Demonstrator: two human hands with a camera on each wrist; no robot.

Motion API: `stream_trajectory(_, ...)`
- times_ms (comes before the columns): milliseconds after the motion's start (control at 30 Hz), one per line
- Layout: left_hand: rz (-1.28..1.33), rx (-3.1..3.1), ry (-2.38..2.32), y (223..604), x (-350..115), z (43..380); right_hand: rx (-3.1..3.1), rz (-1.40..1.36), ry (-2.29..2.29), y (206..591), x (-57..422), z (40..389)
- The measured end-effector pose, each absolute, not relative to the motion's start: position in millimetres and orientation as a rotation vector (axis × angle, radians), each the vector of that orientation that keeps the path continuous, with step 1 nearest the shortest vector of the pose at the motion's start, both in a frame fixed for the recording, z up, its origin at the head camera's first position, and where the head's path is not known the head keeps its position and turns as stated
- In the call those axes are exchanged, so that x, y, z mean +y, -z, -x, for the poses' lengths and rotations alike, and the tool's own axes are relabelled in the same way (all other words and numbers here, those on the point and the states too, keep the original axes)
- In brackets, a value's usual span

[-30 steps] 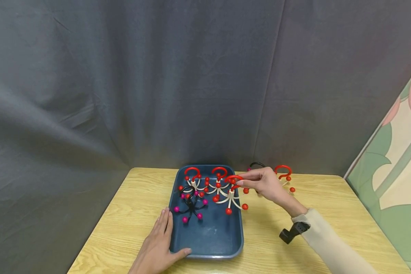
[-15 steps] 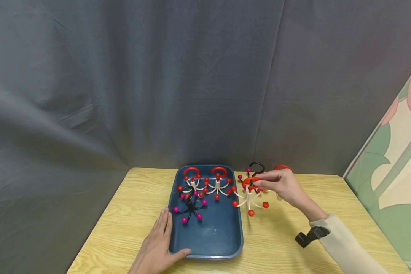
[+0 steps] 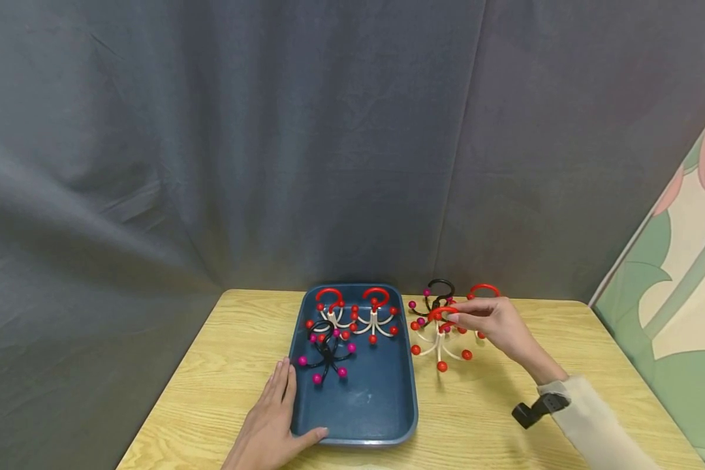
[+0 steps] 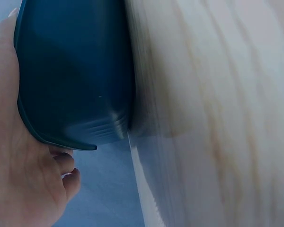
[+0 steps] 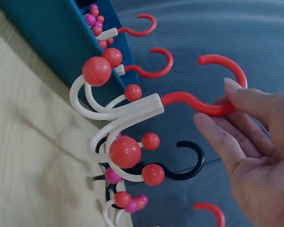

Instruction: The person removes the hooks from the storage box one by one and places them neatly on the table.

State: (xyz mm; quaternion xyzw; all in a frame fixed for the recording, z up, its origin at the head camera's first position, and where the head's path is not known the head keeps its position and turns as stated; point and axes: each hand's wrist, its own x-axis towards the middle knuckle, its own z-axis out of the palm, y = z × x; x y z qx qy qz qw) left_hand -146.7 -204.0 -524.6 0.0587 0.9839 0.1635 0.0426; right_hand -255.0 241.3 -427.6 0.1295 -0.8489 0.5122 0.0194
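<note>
My right hand (image 3: 499, 323) pinches the red hook of a white hook hanger (image 5: 151, 103) between thumb and fingers. Its curved white arms, tipped with red balls, hang over the wooden table just right of the blue tray (image 3: 358, 418). A shadow lies apart from it on the wood in the right wrist view. My left hand (image 3: 270, 414) rests on the tray's near left corner, fingers straight along the side and thumb on the front rim. Inside the tray stand two white hangers with red hooks (image 3: 374, 321) and a black hanger with magenta balls (image 3: 327, 356).
Behind the held hanger stand another black hanger (image 3: 440, 287) and another red-hooked white hanger (image 3: 484, 287), partly hidden by my right hand. A grey curtain (image 3: 341, 143) hangs along the table's back edge. A patterned panel (image 3: 670, 294) borders the right side.
My right hand has carried the white hanger rightward from above the tray to over the table beside it. My left hand and the tray have stayed put.
</note>
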Motion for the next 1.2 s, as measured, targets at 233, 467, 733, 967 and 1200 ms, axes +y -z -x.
stream_trajectory(233,-0.180,3.007,-0.512,525,-204,146,-2.637,-0.367,-1.569,442,242,261)
stream_trajectory(467,-0.189,3.007,-0.514,524,-204,145,-2.626,-0.338,-1.627,454,244,264)
stream_trajectory(733,-0.197,3.028,-0.509,524,-205,144,-2.634,-0.306,-1.648,459,242,268)
stream_trajectory(967,-0.201,3.022,-0.505,524,-205,145,-2.663,-0.275,-1.624,464,241,272)
stream_trajectory(1200,-0.197,3.017,-0.507,523,-205,145,-2.662,-0.277,-1.620,468,242,278)
